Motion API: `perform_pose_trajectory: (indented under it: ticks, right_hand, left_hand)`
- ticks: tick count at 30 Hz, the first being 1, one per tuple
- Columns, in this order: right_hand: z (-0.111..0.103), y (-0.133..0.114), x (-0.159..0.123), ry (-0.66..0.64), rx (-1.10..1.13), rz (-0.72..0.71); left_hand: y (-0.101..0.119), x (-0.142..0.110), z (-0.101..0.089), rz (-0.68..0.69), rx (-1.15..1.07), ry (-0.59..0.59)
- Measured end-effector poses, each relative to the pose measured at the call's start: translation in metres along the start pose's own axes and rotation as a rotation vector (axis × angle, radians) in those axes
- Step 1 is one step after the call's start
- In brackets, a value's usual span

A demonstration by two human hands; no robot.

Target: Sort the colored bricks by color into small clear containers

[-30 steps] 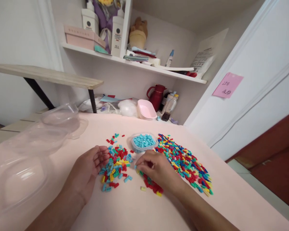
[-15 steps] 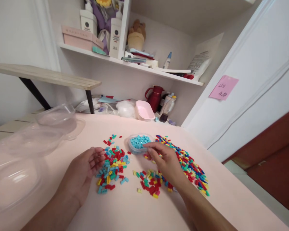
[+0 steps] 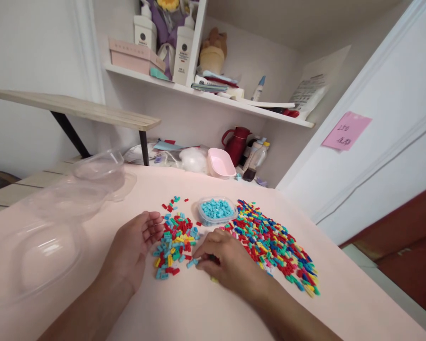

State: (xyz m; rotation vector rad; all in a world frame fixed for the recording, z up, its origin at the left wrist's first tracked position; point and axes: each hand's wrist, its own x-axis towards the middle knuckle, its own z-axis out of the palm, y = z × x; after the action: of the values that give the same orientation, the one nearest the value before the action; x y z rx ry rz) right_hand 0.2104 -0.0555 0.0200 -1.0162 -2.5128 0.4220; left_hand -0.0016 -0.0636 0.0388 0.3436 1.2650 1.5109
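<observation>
My left hand (image 3: 135, 246) is half curled at the left edge of a mixed pile of small toy bricks (image 3: 179, 237), fingers apart and nothing visible in them. My right hand (image 3: 227, 258) reaches in from the right, thumb and index finger closing at the end of a light-blue toy brick (image 3: 191, 263) on the table. The other right fingertips are hidden under the hand. Beyond the hands stands a clear plastic container (image 3: 218, 221) full of light-blue bricks (image 3: 216, 208). A larger heap of multicoloured bricks (image 3: 277, 241) spreads to the right, and my right hand covers a smaller group.
Clear plastic containers (image 3: 31, 265) line the left side of the pink tabletop (image 3: 156, 312). At the back are a pink tub (image 3: 222, 163), a red jug (image 3: 238, 144) and bottles (image 3: 257, 161). A wooden riser (image 3: 92, 110) overhangs the back left, below a wall shelf (image 3: 213, 97).
My right hand has moved from the container of light-blue bricks down and left to a loose light-blue brick by the mixed pile. The view has shifted slightly; my left hand stays beside the pile.
</observation>
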Motion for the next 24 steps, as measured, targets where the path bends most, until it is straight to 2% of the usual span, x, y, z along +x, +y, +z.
perform_pose_trajectory:
  ticks: [6,8,12,14,17,21,24]
  right_hand:
    - [-0.013,0.004,0.001,0.098,0.094,0.06]
    - [-0.023,0.014,0.001,0.22,0.143,0.109]
    - [-0.036,0.035,0.007,0.558,0.182,0.214]
    - [-0.038,0.043,0.012,0.614,0.149,0.234]
    - [-0.037,0.045,0.016,0.583,0.077,0.206]
    - [-0.035,0.033,0.009,0.517,0.081,0.101]
    - [-0.031,0.014,0.0,0.329,0.114,-0.034]
  left_hand:
    - [0.0,0.003,-0.003,0.003,-0.033,0.053]
    - [-0.003,0.004,-0.003,0.02,-0.022,0.047]
    - [-0.012,0.002,0.0,0.11,0.067,0.011]
    - [-0.016,0.001,0.002,0.151,0.12,0.002]
    - [-0.016,0.0,0.004,0.163,0.14,0.0]
    - [-0.014,0.002,0.002,0.131,0.086,0.011]
    - [-0.013,0.005,-0.001,0.139,0.016,-0.004]
